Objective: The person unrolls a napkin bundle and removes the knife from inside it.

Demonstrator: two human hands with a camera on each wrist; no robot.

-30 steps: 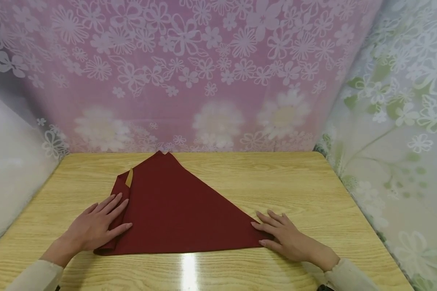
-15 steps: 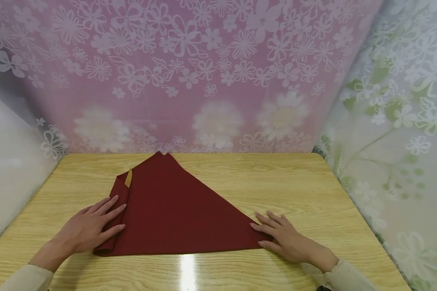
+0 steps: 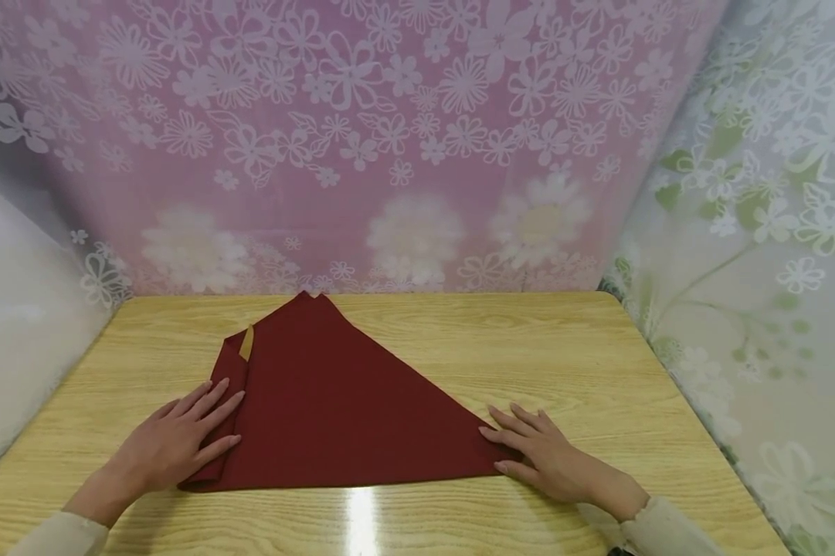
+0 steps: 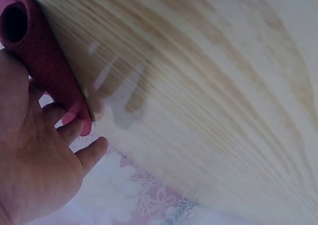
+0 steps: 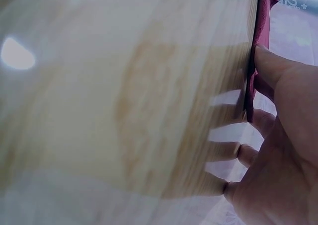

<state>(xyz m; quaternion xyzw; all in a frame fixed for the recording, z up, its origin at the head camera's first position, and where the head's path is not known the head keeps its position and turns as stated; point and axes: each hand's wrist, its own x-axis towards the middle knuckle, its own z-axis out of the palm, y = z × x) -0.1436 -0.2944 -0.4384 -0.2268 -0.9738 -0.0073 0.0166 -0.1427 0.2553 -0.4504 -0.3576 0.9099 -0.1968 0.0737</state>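
Note:
A dark red cloth (image 3: 334, 409) lies folded into a rough triangle on the table, its peak near the back edge. Along its left side runs a rolled or folded-over band, and a small yellowish sliver (image 3: 246, 344) shows at the upper end of that band. My left hand (image 3: 170, 444) rests on this band with fingers spread. In the left wrist view the cloth's rolled end (image 4: 42, 51) forms a hollow tube beside the palm. At the cloth's right corner lies my right hand (image 3: 545, 455), fingers extended, fingertips touching the corner. The cloth's edge (image 5: 257, 51) also shows under the right thumb.
The light wood-grain table (image 3: 528, 347) extends around the cloth, with a bright reflection (image 3: 361, 517) near its front. Behind it hangs a pink floral sheet (image 3: 389, 139). Pale floral sheets (image 3: 772, 270) line the right side and the left.
My left hand slid slightly down and left along the folded band, then shifted a little back to the right. The right hand and the cloth have stayed nearly still.

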